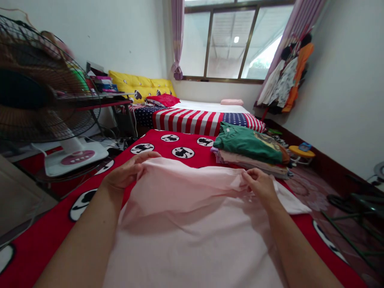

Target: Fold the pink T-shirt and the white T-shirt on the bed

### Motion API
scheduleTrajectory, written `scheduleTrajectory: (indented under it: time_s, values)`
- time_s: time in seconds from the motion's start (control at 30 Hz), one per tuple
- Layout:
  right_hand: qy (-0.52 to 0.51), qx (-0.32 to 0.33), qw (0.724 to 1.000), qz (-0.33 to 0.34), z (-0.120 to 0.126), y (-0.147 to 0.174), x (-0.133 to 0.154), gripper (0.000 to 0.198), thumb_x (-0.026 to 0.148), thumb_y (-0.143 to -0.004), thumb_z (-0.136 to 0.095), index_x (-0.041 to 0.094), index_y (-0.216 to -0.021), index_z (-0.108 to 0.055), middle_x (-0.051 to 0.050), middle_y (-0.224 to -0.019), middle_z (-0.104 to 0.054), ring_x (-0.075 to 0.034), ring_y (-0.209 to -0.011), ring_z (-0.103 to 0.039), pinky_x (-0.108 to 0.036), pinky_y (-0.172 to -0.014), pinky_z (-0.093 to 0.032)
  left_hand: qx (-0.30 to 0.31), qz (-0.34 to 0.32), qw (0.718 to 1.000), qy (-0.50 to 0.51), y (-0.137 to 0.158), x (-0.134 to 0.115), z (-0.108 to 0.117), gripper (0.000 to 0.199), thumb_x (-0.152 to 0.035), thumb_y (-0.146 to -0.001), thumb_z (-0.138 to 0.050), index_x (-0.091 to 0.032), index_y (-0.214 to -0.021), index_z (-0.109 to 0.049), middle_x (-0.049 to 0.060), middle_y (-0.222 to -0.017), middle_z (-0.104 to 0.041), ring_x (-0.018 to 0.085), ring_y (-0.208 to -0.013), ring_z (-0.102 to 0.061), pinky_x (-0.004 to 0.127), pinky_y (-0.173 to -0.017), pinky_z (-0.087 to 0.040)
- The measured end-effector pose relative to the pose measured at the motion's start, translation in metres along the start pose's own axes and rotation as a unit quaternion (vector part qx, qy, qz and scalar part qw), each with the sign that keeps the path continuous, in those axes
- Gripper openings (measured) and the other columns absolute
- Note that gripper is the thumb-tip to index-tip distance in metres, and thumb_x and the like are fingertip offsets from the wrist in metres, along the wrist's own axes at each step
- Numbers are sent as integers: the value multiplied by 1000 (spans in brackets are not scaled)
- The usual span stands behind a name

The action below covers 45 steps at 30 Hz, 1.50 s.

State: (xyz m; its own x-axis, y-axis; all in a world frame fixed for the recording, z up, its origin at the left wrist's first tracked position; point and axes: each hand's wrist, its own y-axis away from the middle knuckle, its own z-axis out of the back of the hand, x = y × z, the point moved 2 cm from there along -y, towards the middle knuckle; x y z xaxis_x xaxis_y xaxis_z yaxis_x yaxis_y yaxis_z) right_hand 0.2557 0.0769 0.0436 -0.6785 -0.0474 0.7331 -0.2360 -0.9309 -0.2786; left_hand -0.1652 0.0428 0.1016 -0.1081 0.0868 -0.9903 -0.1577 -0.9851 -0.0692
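A pale pink shirt (192, 236) lies spread over the red patterned bedcover (156, 146), its lower part running out of view at the bottom. My left hand (127, 170) is closed on the far left edge of the fabric. On the far right edge, my right hand (259, 186) pinches the cloth between thumb and fingers. Between both hands the far edge is lifted and folded a little toward me. One sleeve sticks out flat to the right, past my right wrist. Just beyond my right hand sits a stack of folded clothes with a green shirt (249, 142) on top.
A standing fan (72, 154) is at the left, close to the cover. Behind lies another bed with a striped, starred cover (189, 122) and a yellow headboard cushion (132, 84). Clothes (283, 86) hang at the right wall. A small yellow stool (301, 152) stands on the floor.
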Motion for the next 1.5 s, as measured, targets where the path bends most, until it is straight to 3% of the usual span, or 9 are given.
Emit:
scheduleTrajectory:
  time_s: [0.1, 0.33, 0.47, 0.63, 0.9, 1.07, 1.2, 1.33, 1.5]
  values:
    - [40, 60, 997, -5, -1, -1, -7, 34, 36, -68, -65, 14, -94, -66, -8, -77, -71, -19, -63, -64, -26, -56, -46, 128, 57, 988, -71, -2, 4, -7, 64, -57, -55, -74, -21, -108, -68, 10, -110, -66, 31, -100, -61, 30, -75, -51]
    - [185, 147, 970, 55, 4, 0, -8, 18, 25, -62, -68, 16, -76, -73, -7, -77, -71, -22, -72, -66, -25, -59, -43, 86, 124, 982, -110, -13, 14, -20, 65, -66, -63, -67, -17, -105, -69, 11, -104, -68, 27, -94, -63, 28, -69, -52]
    - [115, 91, 989, 20, 12, -2, -2, 16, 30, -70, -61, 18, -77, -69, -3, -62, -68, -18, -57, -64, -24, -53, -42, 104, 97, 990, -19, -4, 3, -16, 55, -68, -75, -52, -16, -76, -69, 6, -70, -65, 16, -60, -56, 23, -52, -44]
    - [-8, -30, 999, 10, 18, -5, 0, 25, 39, -79, -53, 17, -85, -63, -4, -71, -69, -15, -49, -63, -24, -53, -46, 213, 89, 958, -170, -2, -2, -31, 35, -51, -68, -69, -18, -80, -69, 1, -68, -63, 14, -60, -54, 19, -51, -38]
    - [152, 54, 985, 54, 6, -4, -14, 36, 20, -61, -66, 14, -96, -68, -10, -98, -69, -21, -83, -64, -26, -67, -46, 343, 72, 893, -283, -5, 4, -71, 20, -37, -68, -65, -18, -75, -69, 0, -70, -68, 16, -64, -59, 20, -56, -42]
    - [243, 22, 969, 39, 16, 1, 3, 17, 32, -72, -61, 19, -70, -71, -7, -80, -67, -20, -74, -61, -26, -57, -37, 36, 5, 931, -362, -12, -13, -47, 24, -42, -72, -59, -19, -78, -67, 0, -63, -63, 16, -60, -58, 21, -50, -37]
    - [234, -110, 966, 15, 28, 6, 24, 37, 53, -78, -55, 21, -67, -69, -6, -66, -65, -19, -65, -58, -27, -52, -30, -264, -56, 841, -469, -17, -31, -27, 19, -39, -72, -60, -22, -78, -67, 1, -58, -62, 19, -60, -60, 24, -53, -38]
    - [-57, -86, 995, -4, 15, 9, 29, 42, 57, -77, -56, 18, -62, -60, -3, -54, -60, -13, -50, -53, -23, -47, -37, -275, -52, 902, -329, -43, -26, -30, 19, -31, -78, -51, -18, -88, -60, 2, -60, -65, 17, -52, -62, 23, -49, -44]
    - [-408, -7, 909, -88, -16, 9, 16, 36, 45, -67, -72, 19, -89, -62, -5, -83, -71, -17, -71, -68, -27, -65, -56, -288, -76, 920, -254, -91, 3, -43, 22, -25, -83, -45, -15, -100, -55, 8, -77, -71, 18, -65, -68, 26, -59, -52]
